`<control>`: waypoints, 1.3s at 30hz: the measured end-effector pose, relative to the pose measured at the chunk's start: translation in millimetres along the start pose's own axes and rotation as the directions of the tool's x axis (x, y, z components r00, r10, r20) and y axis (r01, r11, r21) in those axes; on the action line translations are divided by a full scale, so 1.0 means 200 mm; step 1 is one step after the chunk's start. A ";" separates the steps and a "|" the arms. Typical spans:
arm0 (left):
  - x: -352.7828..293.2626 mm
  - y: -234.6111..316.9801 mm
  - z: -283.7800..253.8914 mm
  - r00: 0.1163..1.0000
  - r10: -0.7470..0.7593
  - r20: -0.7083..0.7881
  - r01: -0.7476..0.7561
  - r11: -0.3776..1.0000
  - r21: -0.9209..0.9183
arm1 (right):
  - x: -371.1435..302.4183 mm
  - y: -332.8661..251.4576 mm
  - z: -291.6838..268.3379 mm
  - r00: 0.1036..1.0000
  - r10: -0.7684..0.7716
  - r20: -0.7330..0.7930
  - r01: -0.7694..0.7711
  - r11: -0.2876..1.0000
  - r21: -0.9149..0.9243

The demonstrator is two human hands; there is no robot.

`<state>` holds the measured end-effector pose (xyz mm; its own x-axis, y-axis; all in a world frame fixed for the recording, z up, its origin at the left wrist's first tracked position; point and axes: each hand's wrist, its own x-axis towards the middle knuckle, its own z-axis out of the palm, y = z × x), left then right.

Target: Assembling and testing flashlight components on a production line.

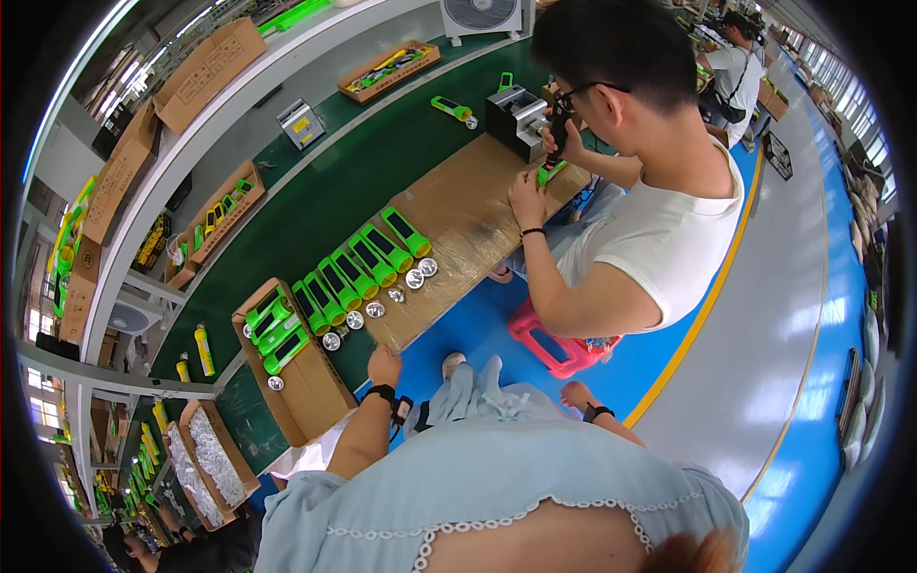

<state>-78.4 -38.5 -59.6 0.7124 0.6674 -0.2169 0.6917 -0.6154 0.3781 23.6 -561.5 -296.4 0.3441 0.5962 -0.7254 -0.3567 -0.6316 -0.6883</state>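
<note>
My left hand (385, 366) is at the table edge, beside the near corner of the brown cardboard mat (430, 286). Its fingers look curled, and whatever they may hold is hidden. Low over the floor near the pink stool, my right hand (576, 394) hangs with loosely parted fingers and nothing visible in it. Ahead of my left hand lies a row of green flashlights (365, 256) with dark panels. Their round silver lamp heads (375, 309) sit loose at the near ends. To the left, a cardboard box (308, 392) holds several more green flashlights (277, 329).
Across the mat a person (640, 229) works with a black power driver (559, 129) on a green part. A grey machine (516, 119) stands beyond. The pink stool (554, 349) is on the blue floor. Shelving (181, 162) with boxes lines the left; trays of clear parts (215, 456) stand lower left.
</note>
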 end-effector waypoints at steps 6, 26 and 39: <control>0.08 -0.01 0.02 0.999 0.008 0.051 -0.020 0.969 0.245 | -0.19 0.25 0.14 0.977 -0.057 -0.206 -0.015 0.944 -0.330; 0.20 0.12 0.05 0.925 -0.304 0.229 0.061 0.713 0.699 | -0.23 -0.20 0.16 0.973 0.181 -0.140 -0.206 0.959 -0.194; 0.07 0.13 -0.03 0.949 -0.133 0.285 -0.085 0.765 0.638 | -0.51 -0.47 0.19 0.955 0.272 -0.117 -0.223 0.920 0.322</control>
<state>-52.5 -42.3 -46.7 0.6183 0.5955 -0.5130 0.5446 -0.7952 -0.2667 -11.1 -543.6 -156.9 0.3330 0.3400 -0.8795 -0.6843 -0.5545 -0.4735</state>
